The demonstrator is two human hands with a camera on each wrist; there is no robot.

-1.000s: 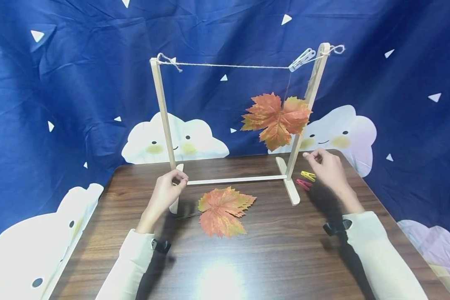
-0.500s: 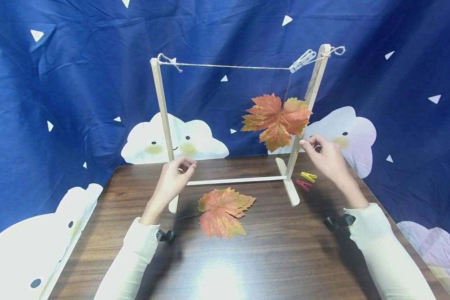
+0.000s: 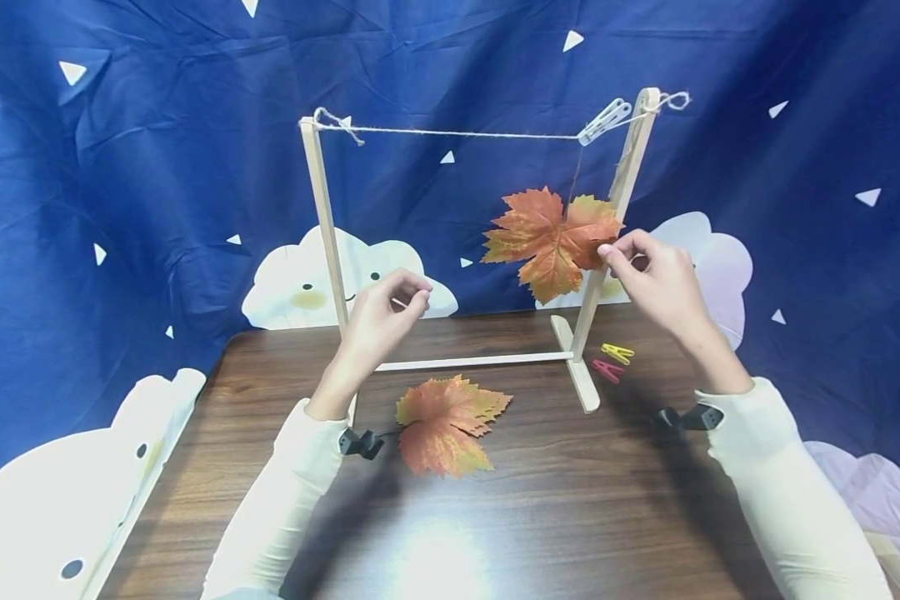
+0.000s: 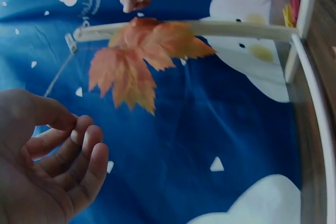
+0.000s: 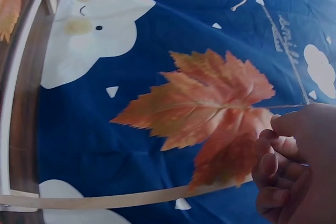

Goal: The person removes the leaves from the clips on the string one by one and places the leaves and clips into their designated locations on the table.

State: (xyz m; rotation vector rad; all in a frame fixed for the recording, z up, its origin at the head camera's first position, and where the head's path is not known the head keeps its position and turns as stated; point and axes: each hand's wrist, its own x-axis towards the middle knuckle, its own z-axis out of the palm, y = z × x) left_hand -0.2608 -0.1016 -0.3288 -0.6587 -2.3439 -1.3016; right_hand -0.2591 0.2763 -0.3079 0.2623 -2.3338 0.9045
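Observation:
An orange artificial maple leaf [image 3: 551,237] hangs by its thin stem from a white clothespin [image 3: 603,122] on the string [image 3: 450,132]. My right hand [image 3: 663,283] is at the leaf's right edge, thumb and forefinger close together. The left wrist view shows a small gap between those fingertips and the leaf. My left hand [image 3: 384,317] hovers left of the hanging leaf, its fingers loosely bent and nothing in them, as the left wrist view shows. More orange leaves [image 3: 446,425], apparently stacked, lie on the table below.
The string is tied between two posts of a wooden frame [image 3: 322,200], joined low down by a white crossbar [image 3: 480,361]. Beside its right foot lie a yellow clothespin [image 3: 617,354] and a red clothespin [image 3: 607,371]. A blue cloud-print cloth [image 3: 195,167] hangs behind the table [image 3: 570,500].
Both hands have risen. The left moved up and right from the frame's left foot; the right moved up from above the loose clothespins to the hanging leaf's edge. The leaf stays put.

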